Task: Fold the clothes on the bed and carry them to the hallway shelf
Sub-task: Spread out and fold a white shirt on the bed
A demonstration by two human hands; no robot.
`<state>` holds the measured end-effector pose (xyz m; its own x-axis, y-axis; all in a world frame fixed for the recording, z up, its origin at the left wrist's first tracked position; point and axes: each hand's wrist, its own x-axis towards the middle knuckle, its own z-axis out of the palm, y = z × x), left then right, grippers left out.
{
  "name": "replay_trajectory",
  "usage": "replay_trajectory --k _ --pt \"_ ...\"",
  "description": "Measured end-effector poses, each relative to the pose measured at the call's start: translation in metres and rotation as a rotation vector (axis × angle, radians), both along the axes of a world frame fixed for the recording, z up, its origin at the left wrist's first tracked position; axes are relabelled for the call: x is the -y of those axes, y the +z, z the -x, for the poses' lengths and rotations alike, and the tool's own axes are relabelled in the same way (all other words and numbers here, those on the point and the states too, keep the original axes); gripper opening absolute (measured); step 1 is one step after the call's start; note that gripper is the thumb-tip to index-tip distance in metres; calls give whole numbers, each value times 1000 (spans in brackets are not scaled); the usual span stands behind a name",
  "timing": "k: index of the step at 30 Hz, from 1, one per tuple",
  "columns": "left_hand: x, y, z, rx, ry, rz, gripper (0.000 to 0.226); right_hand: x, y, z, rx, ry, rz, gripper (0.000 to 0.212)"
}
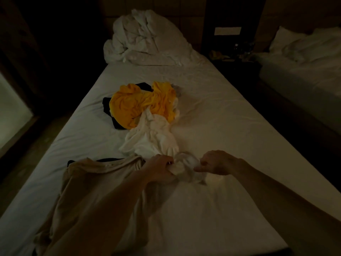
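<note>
A crumpled white garment (153, 139) stretches down the middle of the bed (230, 126) toward me. My left hand (158, 168) and my right hand (215, 163) each grip its bunched near end, a short gap apart. Behind it lies a yellow garment (144, 104) on top of a dark garment (108, 106). A beige garment (88, 183) is spread flat at the near left, partly under my left forearm, with a dark strip showing at its far edge.
A heaped white duvet (145, 39) fills the head of the bed. A second bed (304, 71) stands to the right, across a dark gap with a cluttered nightstand (234, 54). The room is dim; dark floor lies to the left.
</note>
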<state>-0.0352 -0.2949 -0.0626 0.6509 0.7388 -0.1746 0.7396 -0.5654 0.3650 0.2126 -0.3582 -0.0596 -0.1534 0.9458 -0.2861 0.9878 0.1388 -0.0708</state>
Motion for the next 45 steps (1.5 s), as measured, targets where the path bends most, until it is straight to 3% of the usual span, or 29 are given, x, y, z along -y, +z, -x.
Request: replay_trajectory --k 3,6,9,13,15,19,23,26,29,32,34,38,40,42,45 --pt "-1 5 4 -142 -136 -141 58 -7 -1 12 -109 -32 -73 100" --pt "-15 14 22 -173 -180 -186 85 -25 -11 31 -133 -45 -120 60" --pt "-41 6 43 60 9 -165 91 -51 -23 57 -212 -111 -98 52" --pt "-81 -16 58 -130 304 -250 61 -86 -36 87 -354 -200 -91 53" --pt "-97 -26 65 -182 423 -186 66 -101 -45 98 -326 -185 -113 51" --pt "-127 -44 72 -105 540 -58 83 -134 -58 103 -310 -217 -224 48" --pt "-145 -53 67 -3 478 -101 62 -163 -66 101 -395 -265 -176 68" --pt "-145 -55 65 130 383 -249 28 -171 -62 97 -308 -211 -166 78" --pt "-138 -53 62 225 296 -305 18 -161 -50 89 -238 -92 -241 68" --pt "-120 -43 53 315 216 -153 15 -139 -39 77 -126 37 -371 41" --pt "-105 -35 44 285 154 -26 16 -120 -31 64 -53 73 -420 34" --pt "-72 -20 18 260 99 8 16 -79 -16 34 9 109 -459 41" --pt "-55 -18 6 215 58 31 33 -56 -10 18 31 164 -525 51" --pt "-43 -21 -4 111 -24 -51 49 -34 -4 2 58 216 -508 56" --pt "-33 -26 -11 8 -76 -167 53 -5 3 -17 51 248 -463 51"
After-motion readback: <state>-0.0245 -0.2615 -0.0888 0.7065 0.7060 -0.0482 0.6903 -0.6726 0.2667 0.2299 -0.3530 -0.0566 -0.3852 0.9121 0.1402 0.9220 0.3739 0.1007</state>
